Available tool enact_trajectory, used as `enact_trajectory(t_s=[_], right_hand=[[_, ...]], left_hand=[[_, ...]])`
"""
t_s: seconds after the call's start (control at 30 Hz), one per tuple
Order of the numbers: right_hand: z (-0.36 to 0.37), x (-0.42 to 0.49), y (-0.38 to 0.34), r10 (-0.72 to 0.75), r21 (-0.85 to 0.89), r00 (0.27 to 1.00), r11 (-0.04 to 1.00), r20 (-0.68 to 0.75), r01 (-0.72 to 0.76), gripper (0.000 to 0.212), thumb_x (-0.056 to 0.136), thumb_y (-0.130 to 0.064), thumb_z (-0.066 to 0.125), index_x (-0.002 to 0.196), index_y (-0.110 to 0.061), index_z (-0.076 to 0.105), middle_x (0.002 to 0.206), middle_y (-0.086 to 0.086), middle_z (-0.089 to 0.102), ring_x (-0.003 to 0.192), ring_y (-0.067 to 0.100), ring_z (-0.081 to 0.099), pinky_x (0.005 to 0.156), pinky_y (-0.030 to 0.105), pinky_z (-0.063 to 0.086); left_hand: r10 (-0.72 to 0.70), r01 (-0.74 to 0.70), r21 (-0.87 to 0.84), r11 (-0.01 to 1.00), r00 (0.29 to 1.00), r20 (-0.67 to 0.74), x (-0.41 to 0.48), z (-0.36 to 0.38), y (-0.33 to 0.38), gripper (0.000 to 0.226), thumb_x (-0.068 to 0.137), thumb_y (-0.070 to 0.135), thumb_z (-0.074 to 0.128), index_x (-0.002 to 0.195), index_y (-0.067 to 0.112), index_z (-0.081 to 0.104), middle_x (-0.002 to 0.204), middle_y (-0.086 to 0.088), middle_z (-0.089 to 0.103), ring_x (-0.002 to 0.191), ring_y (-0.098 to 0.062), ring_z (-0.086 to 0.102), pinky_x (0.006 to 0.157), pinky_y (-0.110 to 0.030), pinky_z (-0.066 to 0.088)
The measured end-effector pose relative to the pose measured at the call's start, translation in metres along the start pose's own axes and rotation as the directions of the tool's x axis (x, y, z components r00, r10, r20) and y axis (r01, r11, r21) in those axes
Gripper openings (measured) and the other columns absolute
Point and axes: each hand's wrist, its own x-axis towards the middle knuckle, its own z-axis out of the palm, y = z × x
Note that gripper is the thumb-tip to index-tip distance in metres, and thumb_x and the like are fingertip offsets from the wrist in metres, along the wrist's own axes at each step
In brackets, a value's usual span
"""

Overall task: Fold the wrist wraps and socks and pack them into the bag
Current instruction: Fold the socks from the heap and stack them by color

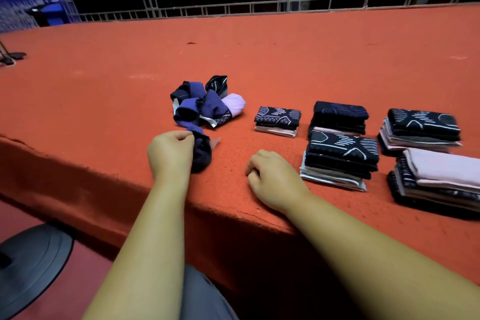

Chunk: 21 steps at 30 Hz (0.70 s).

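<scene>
My left hand [171, 153] grips a dark navy rolled sock [201, 153] near the front edge of the orange table [259, 54]. Just beyond it lies a loose pile of rolled socks [205, 104], navy, purple and one pale lilac. My right hand [272, 179] rests on the table with its fingers curled and nothing in it. To the right stand several stacks of folded items: a small patterned stack [278, 121], a dark stack [339, 117], a taller patterned stack [340, 158], another patterned stack [420, 128] and a stack topped in pink [439, 179]. No bag is in view.
The table's front edge runs diagonally below my hands. A black round stool base [31, 262] sits on the floor at lower left. A metal truss railing [259, 5] lines the far side, and a stand's feet [10, 57] rest at far left.
</scene>
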Motion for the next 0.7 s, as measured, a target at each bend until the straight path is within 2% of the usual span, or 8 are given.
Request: enact_trajectory(t_s=[0.1, 0.2, 0.3, 0.37, 0.43, 0.53, 0.6, 0.7], right_hand=[[-0.016, -0.013, -0.007, 0.086, 0.179, 0.996, 0.98, -0.01, -0.083, 0.018, 0.094, -0.012, 0.06, 0.1, -0.021, 0.075, 0.106, -0.001, 0.071, 0.104, 0.022, 0.064, 0.1, 0.039, 0.048], [-0.041, -0.041, -0.016, 0.261, 0.318, 0.965, 0.916, -0.01, -0.244, 0.017, 0.102, -0.029, 0.062, 0.109, -0.022, 0.076, 0.106, -0.003, 0.077, 0.103, 0.018, 0.072, 0.096, 0.032, 0.051], [-0.08, -0.078, -0.023, 0.38, 0.604, 0.911, 0.692, 0.161, -0.396, 0.039, 0.106, -0.051, 0.057, 0.107, -0.015, 0.072, 0.099, 0.004, 0.079, 0.077, 0.024, 0.079, 0.076, 0.044, 0.061], [-0.109, -0.105, -0.019, 0.397, 0.706, 0.889, 0.56, 0.229, -0.432, 0.04, 0.105, -0.048, 0.06, 0.109, -0.01, 0.072, 0.103, 0.011, 0.079, 0.069, 0.025, 0.076, 0.064, 0.039, 0.058], [-0.132, -0.132, -0.007, 0.425, 0.69, 0.89, 0.595, 0.164, -0.411, 0.027, 0.104, -0.037, 0.064, 0.105, -0.012, 0.074, 0.097, 0.009, 0.079, 0.066, 0.023, 0.074, 0.065, 0.037, 0.054], [-0.153, -0.161, 0.02, 0.428, 0.633, 0.904, 0.698, 0.006, -0.335, 0.012, 0.099, -0.018, 0.065, 0.1, -0.017, 0.077, 0.081, 0.004, 0.076, 0.065, 0.016, 0.069, 0.067, 0.042, 0.057], [-0.154, -0.177, 0.035, 0.407, 0.583, 0.913, 0.752, -0.044, -0.307, 0.021, 0.091, -0.015, 0.066, 0.106, -0.024, 0.075, 0.087, 0.008, 0.077, 0.07, 0.016, 0.066, 0.07, 0.049, 0.059], [-0.142, -0.2, 0.059, 0.391, 0.593, 0.915, 0.762, -0.1, -0.261, 0.037, 0.087, -0.013, 0.068, 0.118, -0.033, 0.069, 0.091, 0.006, 0.077, 0.074, 0.022, 0.065, 0.078, 0.058, 0.058]], left_hand=[[0.019, -0.006, -0.1, 0.995, 0.991, 0.131, -0.033, -0.012, 0.023, 0.012, 0.088, 0.023, 0.079, 0.096, 0.027, 0.086, 0.097, 0.007, 0.082, 0.092, -0.01, 0.075, 0.083, -0.025, 0.054], [0.1, -0.052, -0.2, 0.978, 0.966, 0.237, -0.07, -0.02, 0.051, 0.011, 0.086, 0.02, 0.082, 0.092, 0.028, 0.086, 0.091, 0.015, 0.081, 0.087, 0.003, 0.074, 0.084, -0.023, 0.056], [0.196, -0.045, -0.399, 0.916, 0.918, 0.346, -0.113, -0.028, 0.081, 0.016, 0.088, 0.008, 0.082, 0.097, 0.02, 0.086, 0.087, 0.015, 0.08, 0.076, 0.011, 0.069, 0.07, -0.009, 0.049], [0.253, -0.026, -0.477, 0.879, 0.871, 0.42, -0.141, -0.028, 0.097, 0.019, 0.089, 0.003, 0.08, 0.102, 0.015, 0.084, 0.087, 0.012, 0.08, 0.068, 0.012, 0.064, 0.06, -0.007, 0.045], [0.307, -0.036, -0.501, 0.865, 0.827, 0.471, -0.163, -0.023, 0.11, 0.022, 0.088, 0.0, 0.08, 0.105, 0.015, 0.081, 0.085, 0.007, 0.078, 0.068, 0.009, 0.064, 0.058, -0.008, 0.044], [0.414, -0.127, -0.505, 0.854, 0.754, 0.51, -0.19, -0.012, 0.126, 0.033, 0.087, 0.006, 0.083, 0.111, 0.028, 0.077, 0.077, 0.01, 0.073, 0.073, -0.001, 0.064, 0.066, -0.016, 0.05], [0.498, -0.259, -0.468, 0.845, 0.7, 0.511, -0.209, -0.002, 0.131, 0.033, 0.088, 0.015, 0.083, 0.113, 0.035, 0.077, 0.077, 0.008, 0.07, 0.074, -0.004, 0.061, 0.071, -0.021, 0.049], [0.584, -0.42, -0.415, 0.807, 0.672, 0.455, -0.235, 0.016, 0.126, 0.023, 0.09, 0.018, 0.081, 0.105, 0.034, 0.078, 0.083, 0.009, 0.071, 0.077, -0.003, 0.063, 0.071, -0.023, 0.048]])
